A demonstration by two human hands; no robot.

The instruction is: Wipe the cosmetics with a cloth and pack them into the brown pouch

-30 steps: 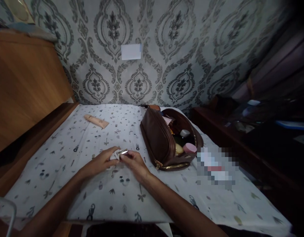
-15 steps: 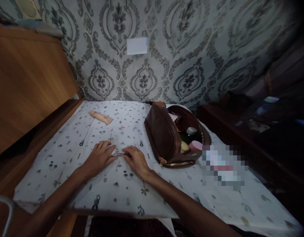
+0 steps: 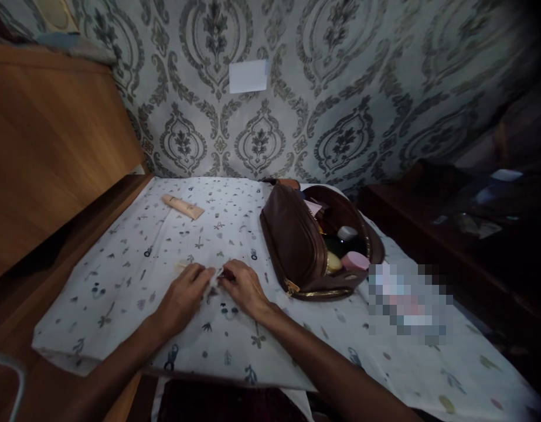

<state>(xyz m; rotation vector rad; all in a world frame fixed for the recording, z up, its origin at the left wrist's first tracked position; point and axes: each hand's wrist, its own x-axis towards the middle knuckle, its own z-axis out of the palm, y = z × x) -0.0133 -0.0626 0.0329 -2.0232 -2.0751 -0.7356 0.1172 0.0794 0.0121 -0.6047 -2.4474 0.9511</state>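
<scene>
My right hand (image 3: pixel 244 287) is closed, thumb and fingers pinching a small, slim, clear-and-whitish item (image 3: pixel 218 274) with a dark end. Its exact kind is too small and blurred to tell. Close beside it, my left hand (image 3: pixel 184 296) has its fingers bent and pressed together at the item's other end; what it grips is mostly hidden. A pale, blurred sliver (image 3: pixel 181 266) shows just past the left knuckles. Both hands are low over the patterned white cloth (image 3: pixel 121 293). Farther back lies a beige squeeze tube (image 3: pixel 182 206), apart from both hands.
An open brown zip bag (image 3: pixel 292 240) holding cosmetics, among them a pink round-topped container (image 3: pixel 355 261), stands right of my hands. A pixelated item lies beyond it. A wooden cabinet (image 3: pixel 54 146) borders the left; a patterned wall with a white card (image 3: pixel 248 76) rises behind.
My left hand has gone from spread fingers to fingers drawn together at the small item. A pale sliver now shows beyond it. The view has shifted slightly.
</scene>
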